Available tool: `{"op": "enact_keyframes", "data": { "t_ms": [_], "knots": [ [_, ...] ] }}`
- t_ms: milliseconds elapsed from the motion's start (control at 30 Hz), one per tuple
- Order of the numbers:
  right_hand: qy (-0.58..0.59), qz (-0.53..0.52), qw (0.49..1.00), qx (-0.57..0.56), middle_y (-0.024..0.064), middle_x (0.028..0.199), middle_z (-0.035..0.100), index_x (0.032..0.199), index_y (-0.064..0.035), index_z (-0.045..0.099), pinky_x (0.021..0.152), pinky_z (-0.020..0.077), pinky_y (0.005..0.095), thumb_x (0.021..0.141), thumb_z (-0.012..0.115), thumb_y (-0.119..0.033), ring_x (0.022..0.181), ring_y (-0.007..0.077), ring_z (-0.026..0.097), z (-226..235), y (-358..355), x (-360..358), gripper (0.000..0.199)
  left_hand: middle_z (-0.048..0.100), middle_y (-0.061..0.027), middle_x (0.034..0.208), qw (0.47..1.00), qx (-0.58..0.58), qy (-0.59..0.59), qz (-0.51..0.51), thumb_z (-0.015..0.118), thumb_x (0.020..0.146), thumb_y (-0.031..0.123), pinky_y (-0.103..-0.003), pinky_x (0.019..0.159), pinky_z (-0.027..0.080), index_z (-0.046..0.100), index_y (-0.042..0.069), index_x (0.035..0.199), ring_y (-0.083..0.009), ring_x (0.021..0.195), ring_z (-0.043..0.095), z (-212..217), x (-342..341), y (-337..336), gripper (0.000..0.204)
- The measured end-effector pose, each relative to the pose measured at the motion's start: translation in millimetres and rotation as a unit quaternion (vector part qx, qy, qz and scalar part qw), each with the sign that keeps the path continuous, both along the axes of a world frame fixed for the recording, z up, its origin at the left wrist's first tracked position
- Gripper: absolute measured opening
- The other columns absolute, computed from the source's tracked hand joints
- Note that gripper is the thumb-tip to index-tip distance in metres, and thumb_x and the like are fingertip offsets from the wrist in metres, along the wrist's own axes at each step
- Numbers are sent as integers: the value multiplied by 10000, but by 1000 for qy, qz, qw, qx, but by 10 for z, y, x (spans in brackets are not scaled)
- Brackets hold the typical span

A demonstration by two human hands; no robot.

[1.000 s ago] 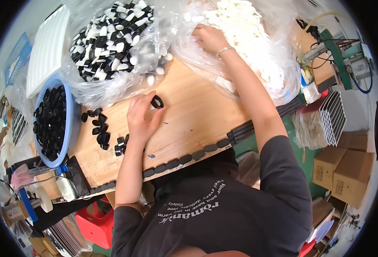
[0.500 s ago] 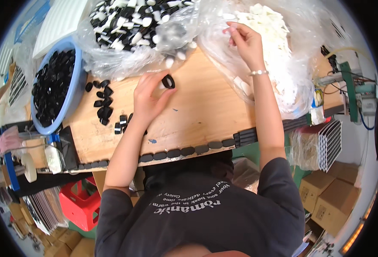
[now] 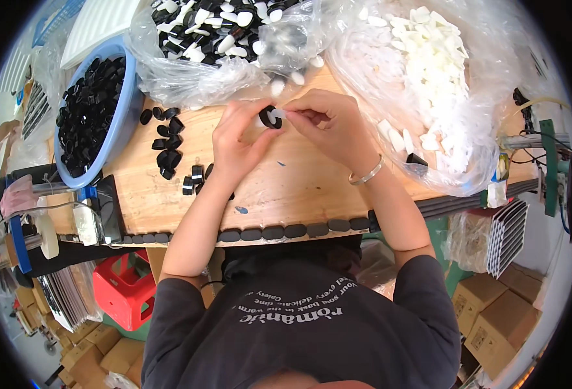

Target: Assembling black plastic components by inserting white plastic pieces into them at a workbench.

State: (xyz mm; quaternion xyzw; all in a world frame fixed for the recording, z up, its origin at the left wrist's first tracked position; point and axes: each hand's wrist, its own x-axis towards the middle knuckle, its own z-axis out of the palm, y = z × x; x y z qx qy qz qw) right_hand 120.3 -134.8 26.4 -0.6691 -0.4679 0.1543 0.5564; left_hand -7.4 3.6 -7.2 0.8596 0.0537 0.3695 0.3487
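Observation:
Between the thumb and fingers of my left hand (image 3: 240,139) is a small black oval cap (image 3: 264,117), its hollow side showing. My right hand (image 3: 331,126) pinches a small white oval piece (image 3: 277,113) at the mouth of the cap; how far in it sits I cannot tell. Both hands are over the middle of the wooden table (image 3: 312,175). Loose black caps (image 3: 169,141) lie left of my left hand, and several with a shiny band (image 3: 187,186) lie near that forearm. To the right, a clear plastic bag (image 3: 467,175) lies open around many white pieces (image 3: 429,55).
A blue basin (image 3: 131,84) full of black caps stands at the left. Behind my hands, another plastic bag (image 3: 195,87) holds mixed black and white pieces (image 3: 214,29). Dark oval pads (image 3: 296,231) line the table's front edge. A red stool (image 3: 120,292) stands below left.
My right hand has come from the bag of white pieces to my left hand, bringing a white piece to the black cap. The left hand still holds the cap.

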Motion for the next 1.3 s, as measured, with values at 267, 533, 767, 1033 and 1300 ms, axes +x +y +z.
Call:
{"op": "enact_keyframes", "data": {
  "t_ms": [267,533,767,1033,1300],
  "knots": [
    [91,-20,996,9,8,772,632,844,5,655,581,468,177,811,669,27,668,53,576,40,-19,-75,42,639,-124,1126,964,-255,-40,-63,721,724,-76,-303,919,468,568,-8,1147,-188,1047,603,-42,32,-70,455],
    [-90,-31,994,61,45,766,626,828,-12,662,562,472,209,763,686,29,613,96,586,43,-8,-114,80,651,-116,1083,996,-80,-24,-31,733,667,-82,-330,880,475,609,3,1098,-249,986,603,-40,42,-39,457],
    [-68,-107,987,101,52,764,623,894,-24,658,538,451,212,785,653,37,588,106,575,88,-22,-130,125,656,-119,1065,990,-128,-47,-28,758,650,-59,-327,862,478,612,5,1100,-250,967,603,-76,46,-56,478],
    [-282,-52,958,22,36,670,612,860,-84,664,504,450,288,765,707,-66,542,190,577,-57,-43,-76,105,641,-121,983,999,41,-3,-2,783,619,-8,-351,820,464,637,24,1081,-280,918,586,-24,42,-110,486],
    [-299,-60,952,13,33,629,568,786,-113,664,476,418,329,717,722,-87,519,232,538,-79,-33,-69,94,627,-123,945,996,88,3,13,783,596,-3,-360,785,459,645,25,1069,-286,885,574,-17,38,-139,494]
  ]
}}
